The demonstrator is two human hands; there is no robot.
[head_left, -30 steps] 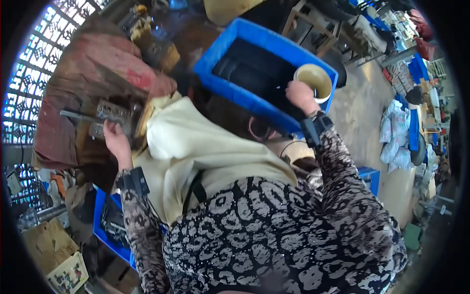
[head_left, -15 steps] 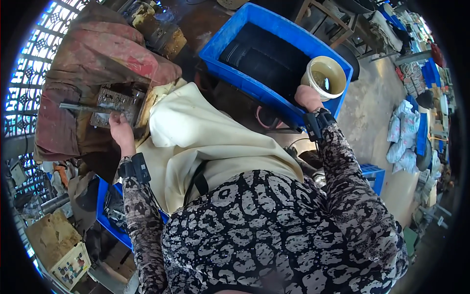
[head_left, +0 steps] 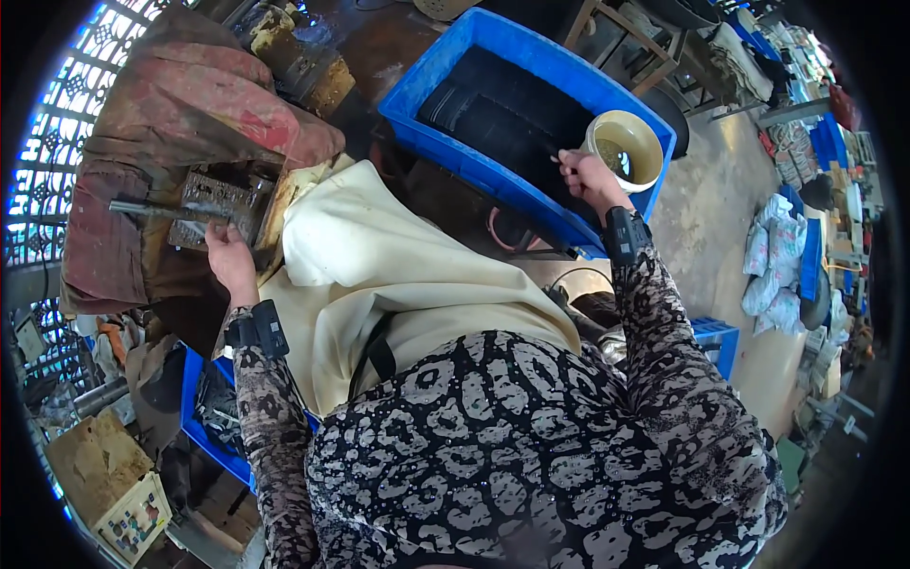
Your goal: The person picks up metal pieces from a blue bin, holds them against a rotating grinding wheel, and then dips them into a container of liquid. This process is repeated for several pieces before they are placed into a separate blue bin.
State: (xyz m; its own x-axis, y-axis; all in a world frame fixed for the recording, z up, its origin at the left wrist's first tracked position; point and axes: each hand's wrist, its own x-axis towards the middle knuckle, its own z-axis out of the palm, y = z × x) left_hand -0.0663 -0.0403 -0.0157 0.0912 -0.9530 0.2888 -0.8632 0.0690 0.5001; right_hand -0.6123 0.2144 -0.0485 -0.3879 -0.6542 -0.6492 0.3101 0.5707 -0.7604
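Observation:
My left hand is at a dark, wet-looking metal block under a bench cover. Its fingers are closed beside a shiny strip at the block's near edge; whatever they grip is too small to name. A metal rod sticks out to the left of the block. Over the near side of a blue tub, my right hand pinches a small thing with a pale tip, which I cannot make out. Just beyond that hand stands a cream bucket with murky liquid inside.
A stained red-brown cloth drapes the bench at the left. A cream apron covers my lap. Another blue bin with dark pieces stands low at left. White sacks lie on the floor at right, near a wooden stool.
My right hand has come off the bucket's rim to its left, and a small thing now shows at its fingertips. My left hand has shifted slightly lower along the block.

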